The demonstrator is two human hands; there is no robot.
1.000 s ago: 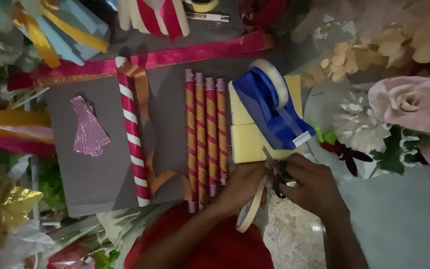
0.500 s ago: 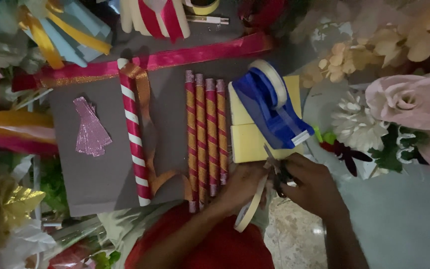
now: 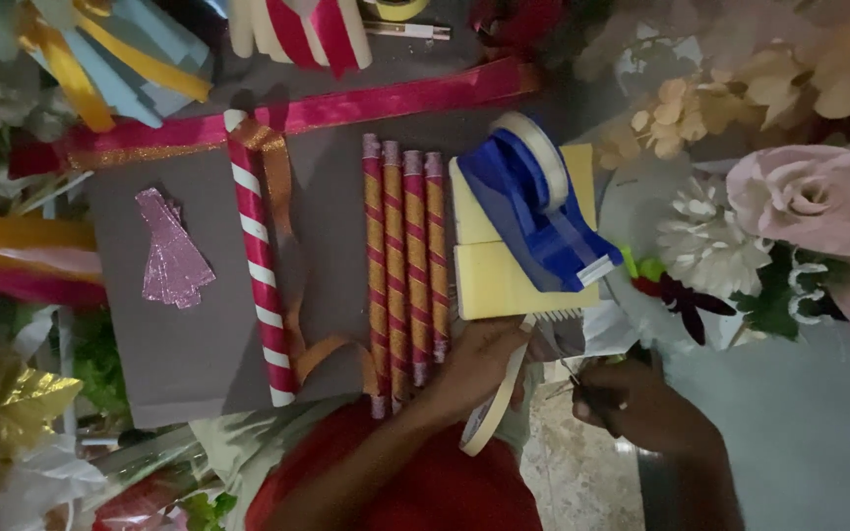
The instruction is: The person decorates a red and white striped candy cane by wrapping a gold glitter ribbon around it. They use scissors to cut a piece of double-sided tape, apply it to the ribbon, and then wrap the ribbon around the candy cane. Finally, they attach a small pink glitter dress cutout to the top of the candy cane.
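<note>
At the near edge of the grey board (image 3: 199, 324), my left hand (image 3: 479, 364) pinches a strip of pale tape (image 3: 494, 403) that curves down from the fingers (image 3: 504, 339) toward my lap. The strip's upper end sits just below the toothed edge of the blue tape dispenser (image 3: 533, 211). My right hand (image 3: 632, 403) is clenched around a small pair of scissors (image 3: 568, 374), blades pointing toward the tape; whether blades touch tape, cannot tell, too dark.

The dispenser rests tilted on two yellow blocks (image 3: 499, 280), its tape roll (image 3: 538, 147) at the far end. Just left of the blocks: four sticks wrapped in red and gold spiral stripes (image 3: 405, 256), lying side by side, touching, lengthwise toward me. My left hand is beside their near ends.

Farther left: one red-and-white striped stick (image 3: 258, 275), a gold ribbon (image 3: 287, 226) looping along it. Well apart on the left of the board: a pink glitter cut-out (image 3: 174, 251).

Across the far edge of the board: a long pink ribbon (image 3: 346, 108). Right of the work: artificial flowers, a large pink rose (image 3: 809, 197) and a white bloom (image 3: 705, 236). Left side: gold leaf (image 3: 12, 403), mixed ribbons.
</note>
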